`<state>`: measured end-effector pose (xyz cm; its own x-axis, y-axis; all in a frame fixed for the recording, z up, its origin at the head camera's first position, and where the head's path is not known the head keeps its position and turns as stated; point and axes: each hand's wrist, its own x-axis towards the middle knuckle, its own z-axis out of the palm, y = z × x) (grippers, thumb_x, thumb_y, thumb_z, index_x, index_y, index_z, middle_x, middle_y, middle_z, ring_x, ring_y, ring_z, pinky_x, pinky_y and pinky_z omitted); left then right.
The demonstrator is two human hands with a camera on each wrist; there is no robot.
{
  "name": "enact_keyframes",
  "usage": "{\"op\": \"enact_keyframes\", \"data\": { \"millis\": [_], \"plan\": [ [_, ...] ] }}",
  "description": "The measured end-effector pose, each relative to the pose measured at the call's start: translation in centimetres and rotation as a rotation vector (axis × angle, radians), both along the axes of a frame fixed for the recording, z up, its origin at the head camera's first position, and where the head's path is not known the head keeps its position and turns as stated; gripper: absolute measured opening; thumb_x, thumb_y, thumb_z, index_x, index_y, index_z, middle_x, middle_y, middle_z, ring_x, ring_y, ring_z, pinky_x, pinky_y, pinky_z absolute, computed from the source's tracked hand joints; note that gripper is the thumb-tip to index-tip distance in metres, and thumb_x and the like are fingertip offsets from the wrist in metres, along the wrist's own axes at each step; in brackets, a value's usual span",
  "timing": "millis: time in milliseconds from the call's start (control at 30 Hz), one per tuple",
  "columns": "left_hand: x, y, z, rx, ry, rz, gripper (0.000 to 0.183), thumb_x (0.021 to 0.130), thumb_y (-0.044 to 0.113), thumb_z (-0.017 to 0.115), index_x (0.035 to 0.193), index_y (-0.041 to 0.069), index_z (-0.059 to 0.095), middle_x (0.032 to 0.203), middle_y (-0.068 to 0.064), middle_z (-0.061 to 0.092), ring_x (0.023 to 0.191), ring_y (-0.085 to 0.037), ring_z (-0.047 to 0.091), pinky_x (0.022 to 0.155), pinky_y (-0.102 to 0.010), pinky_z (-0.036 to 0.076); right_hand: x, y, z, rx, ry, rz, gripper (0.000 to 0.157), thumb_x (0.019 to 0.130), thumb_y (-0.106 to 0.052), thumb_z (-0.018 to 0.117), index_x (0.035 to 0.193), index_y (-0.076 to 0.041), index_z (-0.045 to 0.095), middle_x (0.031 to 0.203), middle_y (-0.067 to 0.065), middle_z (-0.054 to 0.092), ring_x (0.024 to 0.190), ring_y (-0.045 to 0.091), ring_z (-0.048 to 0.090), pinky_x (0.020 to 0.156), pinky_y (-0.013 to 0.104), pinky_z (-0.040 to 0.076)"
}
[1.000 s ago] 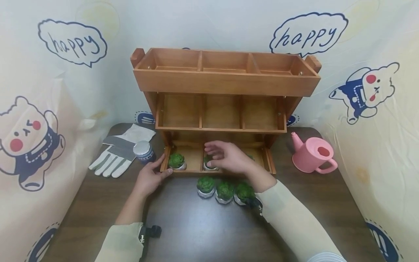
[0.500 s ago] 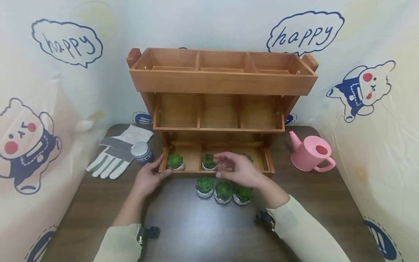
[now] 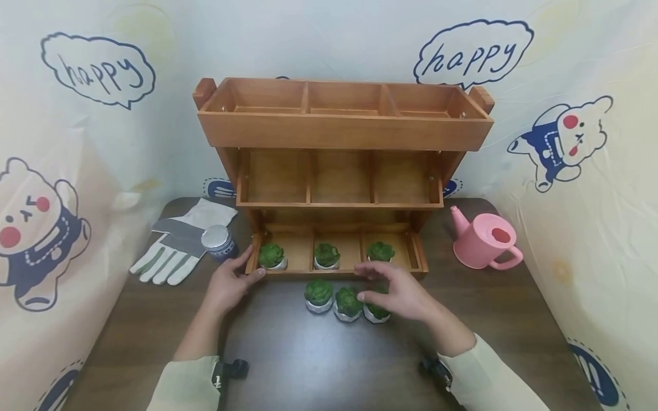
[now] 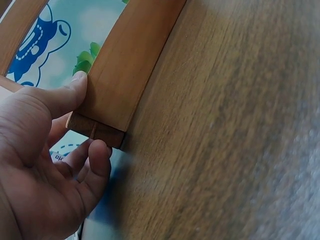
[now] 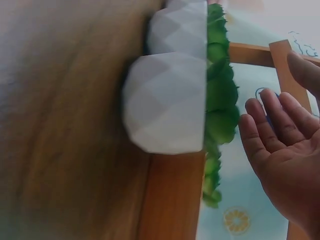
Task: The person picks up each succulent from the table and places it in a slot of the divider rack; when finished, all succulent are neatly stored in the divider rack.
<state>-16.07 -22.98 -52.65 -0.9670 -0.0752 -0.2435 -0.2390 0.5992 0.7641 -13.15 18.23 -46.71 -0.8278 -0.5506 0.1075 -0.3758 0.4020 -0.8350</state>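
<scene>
A three-tier wooden planter shelf stands on the table. My left hand grips the left front corner of its bottom tier; in the left wrist view the thumb lies on the front board and fingers curl round its end. Potted succulents in white pots stand in the bottom tier: left, middle and right. Three more stand in a row before it: left, middle and right. My right hand, fingers apart and holding nothing, overlaps the right front succulent.
Left of the shelf lie a white-and-grey work glove and a small blue jar with a silver lid. A pink watering can stands at the right. Printed cloth encloses the table.
My right hand has moved from the middle succulent in the bottom tier rightward and toward me, over the front row. The left hand keeps its grip on the shelf corner.
</scene>
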Motion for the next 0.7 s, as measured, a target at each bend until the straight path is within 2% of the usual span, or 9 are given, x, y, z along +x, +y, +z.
{"op": "enact_keyframes", "data": {
  "millis": [200,433,600,700],
  "plan": [
    [0.1,-0.1,-0.1,-0.005,-0.004,0.002,0.085,0.089,0.053,0.079,0.161,0.029,0.04,0.135,-0.022,0.048,0.073,-0.024,0.061,0.065,-0.036,0.053,1.0,1.4,-1.1,0.063,0.053,-0.021,0.056,0.09,-0.033,0.084,0.138,-0.013,0.064,0.136,-0.001,0.067,0.127,0.02,0.062,0.106,0.048,0.049],
    [0.2,-0.3,-0.2,-0.003,0.001,0.009,0.085,0.089,0.052,0.079,0.161,0.028,0.04,0.134,-0.022,0.048,0.072,-0.025,0.062,0.065,-0.037,0.052,1.7,2.4,-2.0,0.138,0.012,-0.074,0.064,0.083,-0.034,0.089,0.14,-0.019,0.064,0.141,-0.004,0.063,0.131,0.021,0.059,0.107,0.051,0.047],
    [0.2,-0.4,-0.4,-0.002,0.007,0.009,0.084,0.089,0.052,0.079,0.16,0.031,0.041,0.137,-0.022,0.048,0.071,-0.025,0.063,0.066,-0.037,0.053,2.2,3.1,-2.5,0.211,-0.027,-0.079,0.078,0.076,-0.035,0.094,0.144,-0.019,0.06,0.144,-0.002,0.06,0.13,0.021,0.058,0.108,0.052,0.046],
    [0.1,-0.3,-0.4,0.003,0.017,0.003,0.084,0.089,0.053,0.079,0.16,0.031,0.041,0.138,-0.023,0.047,0.071,-0.024,0.063,0.066,-0.037,0.052,2.3,3.4,-2.9,0.247,-0.028,-0.051,0.088,0.073,-0.036,0.096,0.149,-0.017,0.055,0.146,0.002,0.058,0.13,0.022,0.057,0.108,0.053,0.045]
  ]
}}
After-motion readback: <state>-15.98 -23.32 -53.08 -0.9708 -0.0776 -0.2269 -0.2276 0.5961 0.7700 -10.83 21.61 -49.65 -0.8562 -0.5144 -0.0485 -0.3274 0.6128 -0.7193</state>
